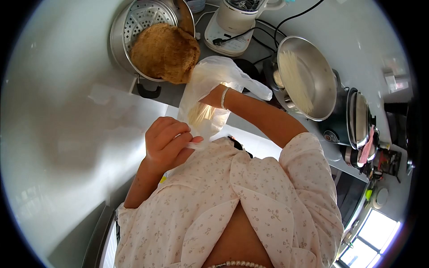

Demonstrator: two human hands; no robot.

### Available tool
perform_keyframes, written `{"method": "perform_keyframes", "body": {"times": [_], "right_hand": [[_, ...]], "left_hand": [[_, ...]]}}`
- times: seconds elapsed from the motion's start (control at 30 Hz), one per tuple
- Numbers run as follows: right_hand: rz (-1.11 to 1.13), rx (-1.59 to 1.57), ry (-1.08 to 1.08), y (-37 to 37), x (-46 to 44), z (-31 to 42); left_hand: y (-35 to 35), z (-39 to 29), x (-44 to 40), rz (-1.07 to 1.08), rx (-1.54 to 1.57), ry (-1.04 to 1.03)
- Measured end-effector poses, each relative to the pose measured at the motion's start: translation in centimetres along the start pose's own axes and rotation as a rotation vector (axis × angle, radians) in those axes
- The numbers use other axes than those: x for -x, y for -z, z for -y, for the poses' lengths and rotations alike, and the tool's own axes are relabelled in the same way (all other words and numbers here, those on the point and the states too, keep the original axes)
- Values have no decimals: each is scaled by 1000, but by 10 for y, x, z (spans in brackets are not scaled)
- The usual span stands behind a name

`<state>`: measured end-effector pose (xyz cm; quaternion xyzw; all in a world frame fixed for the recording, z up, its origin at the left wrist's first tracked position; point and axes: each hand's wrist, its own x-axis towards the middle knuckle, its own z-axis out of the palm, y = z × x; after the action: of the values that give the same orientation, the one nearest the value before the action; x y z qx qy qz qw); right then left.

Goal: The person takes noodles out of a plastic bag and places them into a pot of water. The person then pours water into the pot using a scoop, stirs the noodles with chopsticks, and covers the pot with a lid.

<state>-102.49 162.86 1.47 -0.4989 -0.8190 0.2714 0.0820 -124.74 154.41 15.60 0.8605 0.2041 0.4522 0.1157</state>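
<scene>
A translucent white plastic bag (214,69) hangs at the counter's front edge, close before the body. My left hand (167,140) is closed on the bag's gathered edge. My right hand (213,97), with a bracelet at the wrist, reaches into the bag's opening, and its fingers are hidden by the plastic. Thin pale sticks that look like dry noodles (201,114) show inside the bag, just below my right hand. More such noodles (296,80) lie in a wide metal pan (319,85) to the right.
A steamer pot (119,42) with a brown cloth-like item (165,53) over its rim stands at back left. Behind the bag is a white appliance (230,38) with loose black cables. A dark cooker (336,127) stands at the right, beside a pink cloth (366,145).
</scene>
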Motion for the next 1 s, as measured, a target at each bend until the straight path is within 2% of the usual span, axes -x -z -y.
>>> {"method": "perform_keyframes", "body": {"times": [0.17,0.23,0.27,0.3,0.37,0.4,0.57,0.6,0.67,0.8,0.87,0.9,0.97,1.0], "right_hand": [[12,50,63,6,2,-10],[379,434,119,35,8,8],[259,469,198,17,3,-12],[256,470,196,2,-1,-24],[-33,253,157,-15,-7,-37],[-35,254,154,-12,-5,-35],[317,332,74,15,9,-21],[315,331,73,25,12,-10],[450,351,-62,49,19,13],[443,351,-69,55,20,-2],[301,450,135,25,6,-47],[297,453,133,40,13,-37],[188,131,74,81,35,1],[183,134,72,81,40,2]], "left_hand": [[3,-2,2,-9,2,13],[4,-2,4,-5,-15,15],[4,-2,4,-5,-15,13],[4,-2,4,-14,-17,9],[4,-2,3,-23,-17,2],[4,-2,3,-22,-18,-2],[5,1,5,-7,-14,-15],[6,3,6,-2,-16,-7],[7,4,7,4,-17,-2],[9,5,6,-2,-43,12],[10,6,7,-4,-56,15],[11,7,8,-5,-65,44],[12,10,10,-8,-73,66],[12,12,12,-21,-73,86]]}}
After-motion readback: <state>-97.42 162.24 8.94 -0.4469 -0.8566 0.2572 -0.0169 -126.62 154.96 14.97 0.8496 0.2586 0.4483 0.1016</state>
